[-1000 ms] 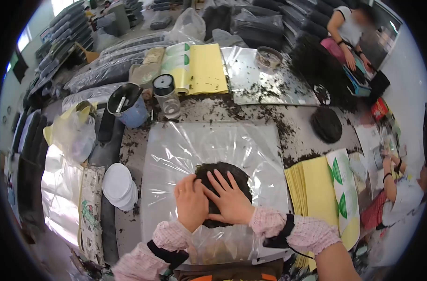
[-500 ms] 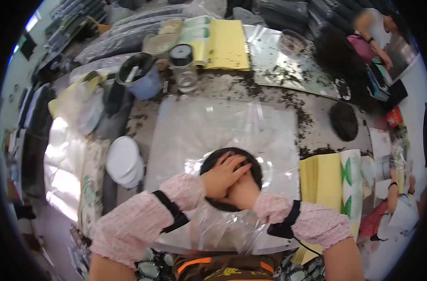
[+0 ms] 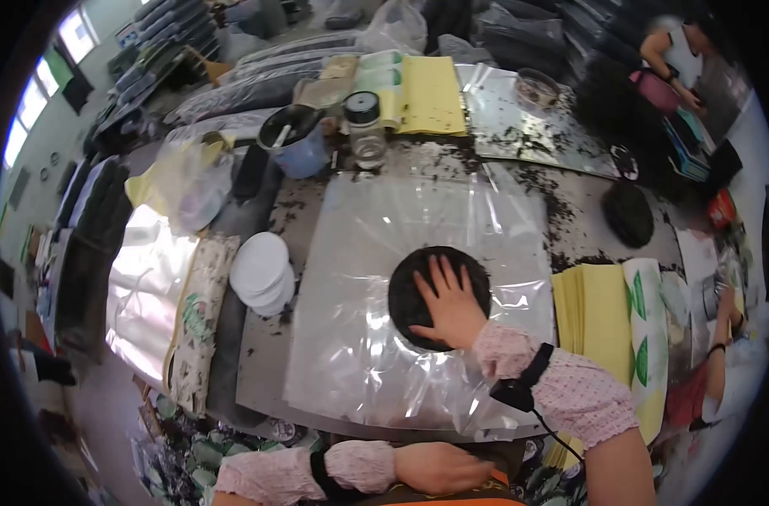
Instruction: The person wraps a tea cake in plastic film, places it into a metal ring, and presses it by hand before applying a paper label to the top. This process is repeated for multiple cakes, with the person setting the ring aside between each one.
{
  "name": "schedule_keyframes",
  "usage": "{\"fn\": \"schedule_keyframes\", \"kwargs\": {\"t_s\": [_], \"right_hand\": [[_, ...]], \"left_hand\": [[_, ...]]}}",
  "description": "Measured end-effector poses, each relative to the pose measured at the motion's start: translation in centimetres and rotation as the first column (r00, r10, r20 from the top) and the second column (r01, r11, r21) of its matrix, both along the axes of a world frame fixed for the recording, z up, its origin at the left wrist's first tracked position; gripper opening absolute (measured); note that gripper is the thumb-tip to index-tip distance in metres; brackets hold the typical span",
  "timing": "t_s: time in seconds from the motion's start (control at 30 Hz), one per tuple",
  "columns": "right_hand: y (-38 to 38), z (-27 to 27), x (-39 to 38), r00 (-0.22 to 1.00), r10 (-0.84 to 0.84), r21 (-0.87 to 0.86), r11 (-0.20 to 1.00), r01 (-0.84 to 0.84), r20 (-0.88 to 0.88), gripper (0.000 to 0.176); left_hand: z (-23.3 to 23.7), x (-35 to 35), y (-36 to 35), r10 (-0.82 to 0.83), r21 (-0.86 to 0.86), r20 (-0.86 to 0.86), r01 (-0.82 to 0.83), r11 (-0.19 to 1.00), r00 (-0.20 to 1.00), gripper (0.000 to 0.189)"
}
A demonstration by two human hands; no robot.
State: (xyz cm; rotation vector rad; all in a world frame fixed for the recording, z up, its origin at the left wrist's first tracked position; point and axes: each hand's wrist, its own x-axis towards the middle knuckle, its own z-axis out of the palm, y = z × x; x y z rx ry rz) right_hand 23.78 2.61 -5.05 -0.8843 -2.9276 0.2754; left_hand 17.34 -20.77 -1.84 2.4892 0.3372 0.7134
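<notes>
Right hand [image 3: 452, 308] flat, fingers spread, palm down on round dark disc [image 3: 406, 295] | disc directly beneath it, on clear plastic sheet [image 3: 359, 363]; round, no long axis | left hand [image 3: 439, 468] well apart, back by the body, grip unclear | right hand nearer

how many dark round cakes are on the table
2: one cake under the right hand at the plastic sheet, one farther right, bare on the table. More may be hidden.

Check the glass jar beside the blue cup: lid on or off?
On. The black lid sits atop the upright glass jar.
</notes>
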Motion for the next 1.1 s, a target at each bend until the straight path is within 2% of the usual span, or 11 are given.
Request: {"fn": "schedule_keyframes", "kwargs": {"t_s": [0.07,0.1,0.2,0.3,0.47,0.57,0.63,0.77,0.87,0.93,1.1], "right_hand": [[-0.1,0.0,0.1,1.000,-0.002,0.000,1.000,0.002,0.014,0.098],[-0.2,-0.2,0.1,1.000,-0.006,0.006,1.000,0.006,0.008,0.099],[-0.7,-0.3,-0.1,0.998,-0.050,-0.025,0.998,0.050,-0.025,0.099],[-1.1,-0.4,-0.1,0.994,-0.078,0.058,0.996,0.073,0.076,0.096],[-1.1,6.5,7.5,0.737,-0.279,-0.007,0.937,0.349,-0.615,0.054],[-2.9,7.1,11.8,0.493,-0.737,-0.353,0.663,0.660,-0.463,0.036],[-4.6,5.9,14.6,0.490,-0.866,-0.959,0.046,0.278,0.101,0.039],[-1.1,4.2,19.4,0.155,-0.890,-0.900,0.435,0.004,-0.429,0.049],[-1.7,0.5,15.3,0.555,-0.648,-0.481,0.760,0.437,-0.522,0.074],[-3.8,-1.5,9.6,0.285,-0.671,-0.724,0.673,-0.154,-0.684,0.093],[-1.2,2.1,1.7,0.583,-0.202,-0.088,0.972,0.219,-0.787,0.059]], "left_hand": [[0.9,-3.4,1.7,0.088,-0.618,-0.591,-0.520,0.590,0.802,0.059],[-1.0,-5.7,1.4,0.382,-0.242,-0.721,-0.727,0.643,0.578,0.066],[-4.3,-10.4,5.6,0.979,0.155,-0.051,-0.967,0.202,0.197,0.077],[-3.9,-8.5,10.9,0.822,0.333,-0.271,-0.752,0.568,0.501,0.075],[-0.7,-6.5,12.3,0.877,-0.168,-0.118,-0.880,0.445,0.466,0.064],[-1.8,-6.1,12.7,0.904,-0.158,-0.170,-0.916,0.368,0.392,0.062],[-4.1,-5.5,12.9,0.956,-0.041,-0.086,-0.959,0.279,0.282,0.051],[-1.6,-4.2,14.0,0.977,-0.102,-0.174,-0.989,0.110,0.127,0.052],[-1.2,-3.5,14.7,0.977,0.016,-0.187,-0.995,0.103,0.098,0.059],[-1.2,-3.4,15.1,0.963,0.008,-0.246,-0.993,0.114,0.109,0.060],[0.2,-5.2,13.9,0.966,-0.302,0.006,-0.920,0.248,0.258,0.085]]}}
